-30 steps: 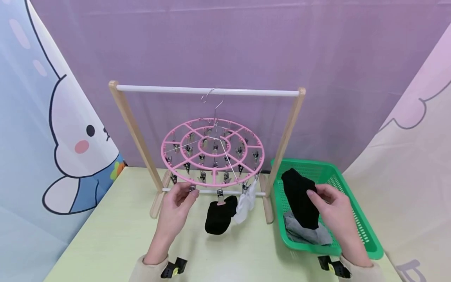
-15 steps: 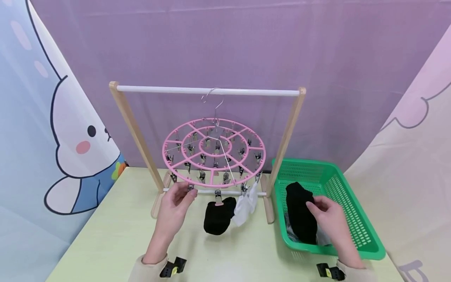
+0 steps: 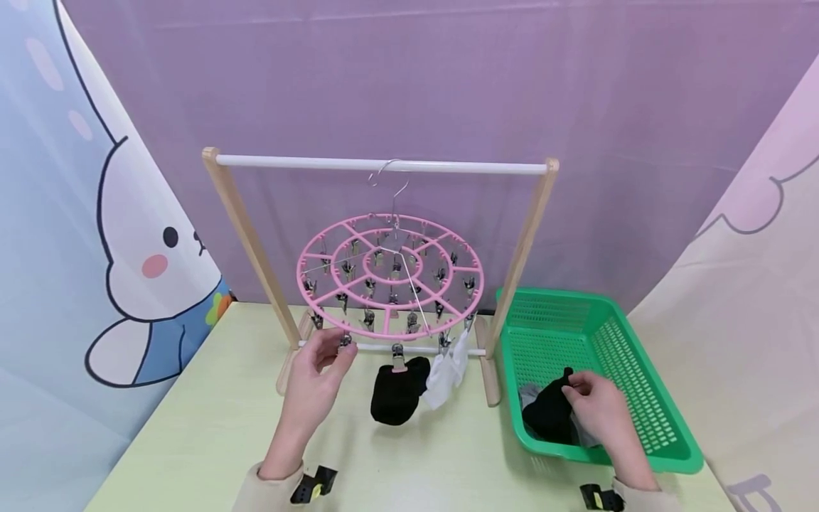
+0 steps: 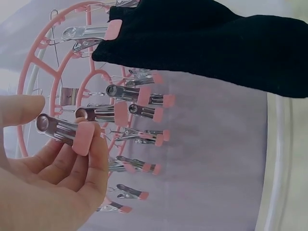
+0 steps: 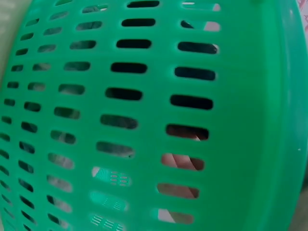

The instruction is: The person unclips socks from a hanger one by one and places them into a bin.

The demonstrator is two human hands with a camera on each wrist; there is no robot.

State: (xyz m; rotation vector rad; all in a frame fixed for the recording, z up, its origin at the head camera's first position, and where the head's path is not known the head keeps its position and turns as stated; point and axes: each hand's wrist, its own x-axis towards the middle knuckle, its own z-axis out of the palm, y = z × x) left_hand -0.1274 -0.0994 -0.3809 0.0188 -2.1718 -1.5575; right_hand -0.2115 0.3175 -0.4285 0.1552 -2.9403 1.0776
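Observation:
A round pink clip hanger (image 3: pixel 390 334) with several metal clips hangs from the rack. At its front left edge my left hand (image 3: pixel 323 373) holds a metal clip (image 4: pixel 62 132) with pink tips, fingers curled behind it and thumb near its end. A black sock (image 3: pixel 397 395) and a white sock (image 3: pixel 444 373) hang clipped at the front. My right hand (image 3: pixel 598 405) pinches the top of another black sock (image 3: pixel 550 412), which sags in the green basket (image 3: pixel 668 427). In the right wrist view the basket wall hides most of the right hand; parts of fingers (image 5: pixel 183 162) show through the slots.
Grey cloth (image 3: pixel 530 393) lies under the black sock in the basket. The rack has wooden legs (image 3: pixel 252 245) and a white top bar (image 3: pixel 307 163). It stands on a pale table (image 3: pixel 192 434) before a purple curtain (image 3: pixel 409 78).
My right hand has lowered into the basket with the black sock, which was held up flat and now lies bunched over the grey cloth. The left hand has stayed at its clip.

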